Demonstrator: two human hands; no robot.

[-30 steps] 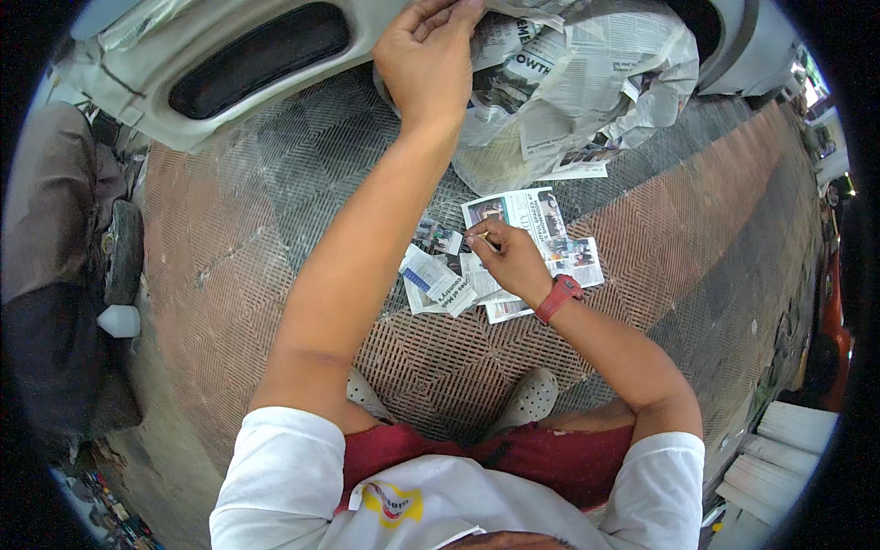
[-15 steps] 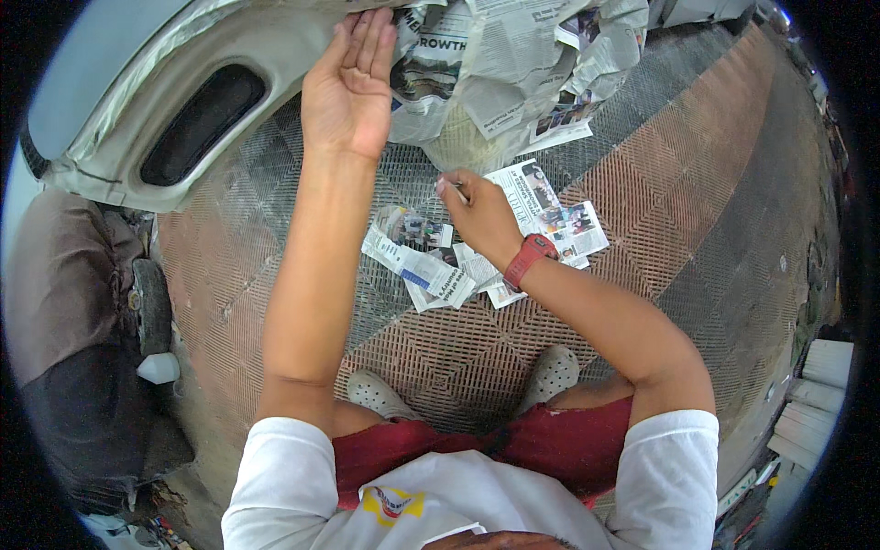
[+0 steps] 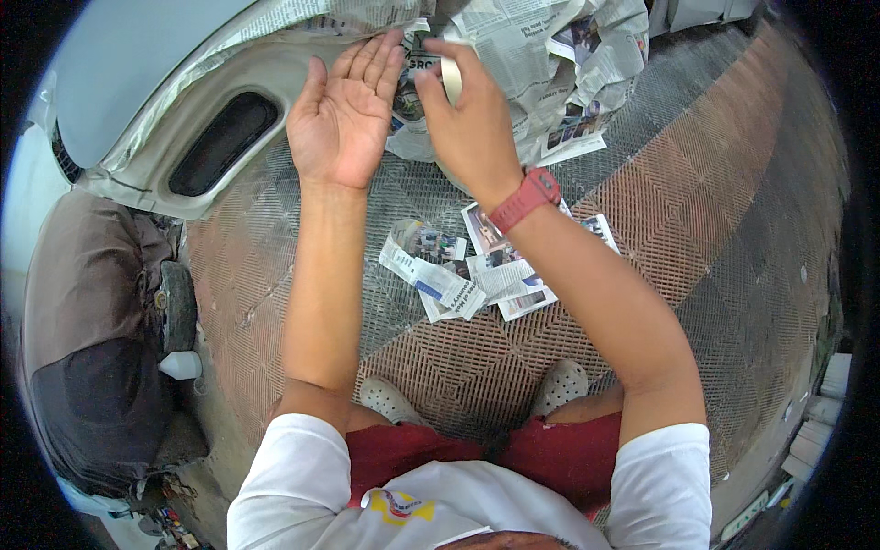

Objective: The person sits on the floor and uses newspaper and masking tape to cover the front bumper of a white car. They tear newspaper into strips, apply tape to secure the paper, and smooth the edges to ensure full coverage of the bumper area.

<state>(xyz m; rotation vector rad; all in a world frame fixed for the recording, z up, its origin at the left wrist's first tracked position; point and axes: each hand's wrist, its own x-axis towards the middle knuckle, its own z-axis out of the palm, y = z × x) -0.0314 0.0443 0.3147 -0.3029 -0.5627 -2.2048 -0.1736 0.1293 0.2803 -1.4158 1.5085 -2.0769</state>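
Note:
My left hand (image 3: 344,128) is turned palm up with its fingers stretched out. Its fingertips are at the lower edge of newspaper (image 3: 357,18) along a pale car body panel (image 3: 293,69); whether they press on it I cannot tell. Just to the right, my right hand (image 3: 472,128), with a red watch on the wrist, grips a cream roll of masking tape (image 3: 451,81) between thumb and fingers. Behind the roll hang crumpled newspaper sheets (image 3: 518,55), partly hidden by my hands.
Torn newspaper pieces (image 3: 445,284) lie on the grid-tiled floor (image 3: 440,367) before my feet. A dark oval opening (image 3: 225,142) sits in the panel. At the left is a brown and black cloth-covered shape (image 3: 92,302), with a white pointed cap (image 3: 181,366) beside it.
My right hand has risen from above the floor papers to the hanging newspaper, and the tape roll now shows in it. The left hand has shifted slightly downward, its thumb spreading away from the fingers.

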